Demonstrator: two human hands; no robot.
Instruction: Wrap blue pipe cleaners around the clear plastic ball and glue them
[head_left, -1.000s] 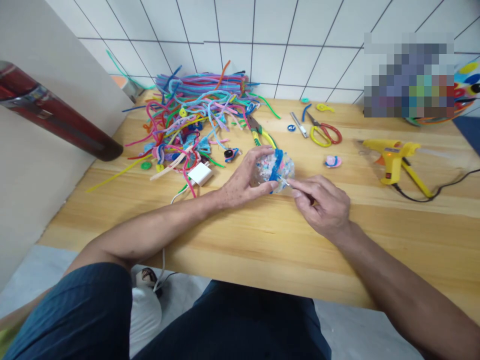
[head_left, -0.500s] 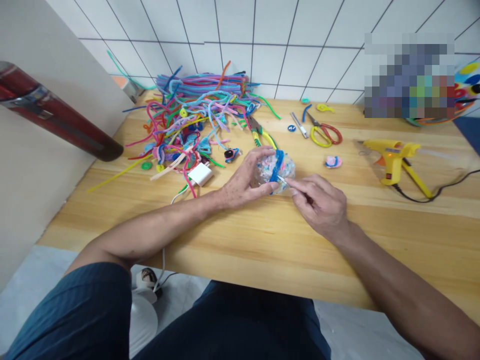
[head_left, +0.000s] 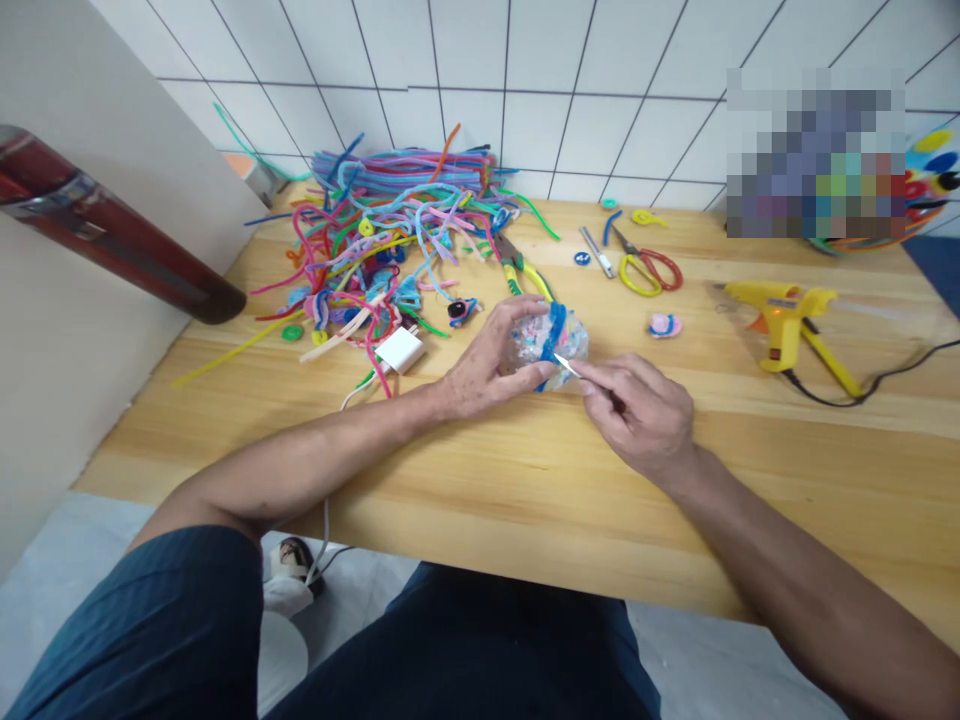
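The left hand (head_left: pixel 480 365) is curled around a small clear ball (head_left: pixel 551 340) with a blue fuzzy band on it. The ball sits just above the tabletop (head_left: pixel 525 480), near the middle. It looks light and thin, maybe easy to squash, so a soft hold on both sides seems best. The clear skin may be slippery; the blue band should give more grip. The right hand (head_left: pixel 645 415) has its fingers pinched shut on a thin pointed stick (head_left: pixel 568 366), with the tip touching the ball. No words or brand names can be read anywhere. A yellow glue gun (head_left: pixel 780 310) lies well apart to the right.
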